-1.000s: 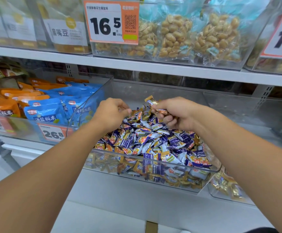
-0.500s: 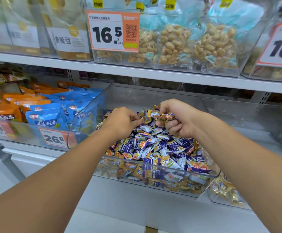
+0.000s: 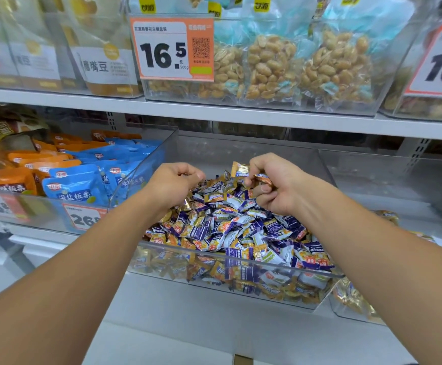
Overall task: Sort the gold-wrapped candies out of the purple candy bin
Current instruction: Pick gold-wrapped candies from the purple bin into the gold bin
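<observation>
A clear plastic bin [image 3: 230, 255] on the lower shelf holds a heap of small purple-wrapped candies [image 3: 241, 227] with gold-wrapped ones mixed in. My right hand [image 3: 275, 185] hovers over the back of the heap, fingers curled round gold-wrapped candies [image 3: 241, 170] that stick out at its left. My left hand [image 3: 173, 184] is over the heap's left side, fingers curled; a bit of wrapper shows under them, but what it holds is mostly hidden.
To the left stands a clear bin of blue and orange snack packets [image 3: 77, 180] with a price tag. A bin with gold-wrapped candies [image 3: 351, 299] sits at the lower right. The shelf above [image 3: 214, 111] carries bagged nuts and price labels.
My right hand dipped to the heap and has lifted again with gold candies sticking out of it. My left hand has stayed over the left of the heap.
</observation>
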`<state>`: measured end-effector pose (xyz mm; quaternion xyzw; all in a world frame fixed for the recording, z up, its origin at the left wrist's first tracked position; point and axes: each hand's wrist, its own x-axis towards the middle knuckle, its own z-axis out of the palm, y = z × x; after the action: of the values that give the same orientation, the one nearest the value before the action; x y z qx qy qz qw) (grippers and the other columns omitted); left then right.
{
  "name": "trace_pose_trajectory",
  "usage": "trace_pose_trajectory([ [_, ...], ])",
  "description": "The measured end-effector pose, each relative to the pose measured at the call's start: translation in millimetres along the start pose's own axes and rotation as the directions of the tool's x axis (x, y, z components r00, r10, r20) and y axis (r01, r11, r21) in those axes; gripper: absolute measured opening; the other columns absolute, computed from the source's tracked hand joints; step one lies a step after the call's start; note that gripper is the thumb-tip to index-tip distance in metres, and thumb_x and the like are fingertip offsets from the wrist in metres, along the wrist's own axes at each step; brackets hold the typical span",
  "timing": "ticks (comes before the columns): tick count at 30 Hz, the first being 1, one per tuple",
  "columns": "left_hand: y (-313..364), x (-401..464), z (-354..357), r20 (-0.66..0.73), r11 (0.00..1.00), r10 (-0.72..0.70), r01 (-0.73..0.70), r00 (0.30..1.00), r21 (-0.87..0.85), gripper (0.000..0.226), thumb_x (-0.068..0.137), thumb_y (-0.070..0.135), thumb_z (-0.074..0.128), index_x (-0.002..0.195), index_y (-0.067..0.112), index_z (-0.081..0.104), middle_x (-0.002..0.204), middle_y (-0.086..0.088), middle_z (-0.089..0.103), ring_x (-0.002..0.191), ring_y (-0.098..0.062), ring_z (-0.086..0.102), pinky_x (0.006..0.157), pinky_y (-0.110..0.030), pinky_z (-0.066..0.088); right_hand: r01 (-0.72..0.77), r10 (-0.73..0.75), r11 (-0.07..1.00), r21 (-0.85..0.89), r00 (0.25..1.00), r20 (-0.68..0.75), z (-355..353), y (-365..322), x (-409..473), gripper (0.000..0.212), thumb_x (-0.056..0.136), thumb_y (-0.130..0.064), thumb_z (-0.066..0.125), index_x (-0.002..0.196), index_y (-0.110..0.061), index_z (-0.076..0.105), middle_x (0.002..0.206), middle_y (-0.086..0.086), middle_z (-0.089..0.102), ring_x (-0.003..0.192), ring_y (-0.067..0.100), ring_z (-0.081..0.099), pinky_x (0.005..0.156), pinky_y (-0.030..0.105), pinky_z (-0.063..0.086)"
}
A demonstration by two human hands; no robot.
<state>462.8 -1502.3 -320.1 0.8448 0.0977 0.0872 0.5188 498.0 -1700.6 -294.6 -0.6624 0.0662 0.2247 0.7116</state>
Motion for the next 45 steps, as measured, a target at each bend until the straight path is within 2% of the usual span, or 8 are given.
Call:
trace_pose_trajectory([
  [6,-5,-4,7,0.305,0.737,0.298,-0.421,0.904,0.528,0.04,0.084,0.054,0.069,0.11,0.025,0.07,0.076,0.011,0.056,0.076,-0.013,0.054,0.069,-0.028,0.043,0.14,-0.179,0.923,-0.357,0.981,-0.077,0,-5,-6,0.027,0.072,-0.005,0.053,0.099,-0.007,0.055,0.075,0.014,0.073,0.045,0.013,0.027,0.043,0.019,0.022],
  [10,-5,2,11,0.367,0.722,0.294,-0.457,0.883,0.519,0.038,0.084,0.047,0.072,0.114,0.022,0.07,0.077,0.012,0.048,0.074,-0.01,0.047,0.074,-0.026,0.039,0.096,-0.11,0.982,-0.164,0.991,-0.079,-3,-6,-8,0.013,0.074,-0.001,0.048,0.084,-0.01,0.046,0.067,0.009,0.07,0.047,0.011,0.024,0.041,0.017,0.017],
  [17,4,-2,9,0.124,0.994,0.0,0.014,0.992,-0.109,0.041,0.097,0.051,0.053,0.084,0.013,0.058,0.071,-0.001,0.05,0.051,-0.014,0.04,0.051,-0.025,0.039,-0.039,0.028,0.942,0.333,0.999,0.037,1,0,-3,0.009,0.069,-0.004,0.037,0.071,-0.011,0.041,0.064,0.004,0.059,0.037,0.007,0.024,0.032,0.014,0.017],
  [28,17,0,4,0.296,0.542,-0.301,0.418,0.906,-0.729,0.03,0.101,0.028,0.042,0.076,0.013,0.047,0.07,-0.007,0.052,0.057,-0.021,0.066,0.038,-0.021,0.05,-0.095,0.074,0.799,0.594,0.995,0.06,14,-2,4,0.01,0.081,-0.016,0.046,0.073,-0.013,0.042,0.063,0.007,0.054,0.041,0.011,0.045,0.034,0.014,0.034],
  [32,25,0,15,0.104,0.813,-0.235,0.254,0.966,-0.525,0.009,0.099,0.011,0.057,0.101,0.004,0.051,0.083,-0.012,0.059,0.057,-0.017,0.066,0.041,-0.018,0.049,0.085,-0.1,0.991,-0.105,0.985,-0.143,8,-20,0,0.024,0.097,-0.028,0.06,0.079,-0.012,0.059,0.066,0.001,0.05,0.043,0.009,0.038,0.033,0.017,0.031],
  [35,15,8,22,-0.035,0.975,0.166,-0.159,0.985,0.156,0.015,0.095,0.019,0.065,0.109,0.016,0.06,0.089,-0.002,0.061,0.069,-0.016,0.064,0.052,-0.022,0.047,0.165,-0.479,0.443,-0.881,0.875,-0.077,3,-28,1,0.031,0.093,-0.037,0.067,0.111,-0.012,0.071,0.103,0.004,0.067,0.085,0.021,0.065,0.072,0.032,0.056],
  [38,9,15,31,0.152,0.796,0.329,-0.361,0.932,0.486,0.025,0.092,0.03,0.069,0.117,0.025,0.069,0.089,0.001,0.064,0.084,-0.021,0.062,0.074,-0.031,0.047,0.139,-0.417,0.116,-0.984,0.905,0.079,11,-22,4,0.044,0.094,-0.042,0.066,0.133,-0.023,0.062,0.135,0.002,0.06,0.117,0.024,0.059,0.097,0.035,0.049],
  [45,8,24,45,0.212,0.715,0.227,-0.31,0.951,0.626,0.031,0.091,0.04,0.068,0.119,0.027,0.071,0.114,-0.006,0.07,0.096,-0.028,0.065,0.087,-0.043,0.054,0.069,-0.35,-0.046,-0.997,0.933,0.081,9,-8,27,0.026,0.094,-0.037,0.066,0.112,-0.018,0.07,0.101,0.007,0.067,0.093,0.03,0.064,0.084,0.038,0.053],
])
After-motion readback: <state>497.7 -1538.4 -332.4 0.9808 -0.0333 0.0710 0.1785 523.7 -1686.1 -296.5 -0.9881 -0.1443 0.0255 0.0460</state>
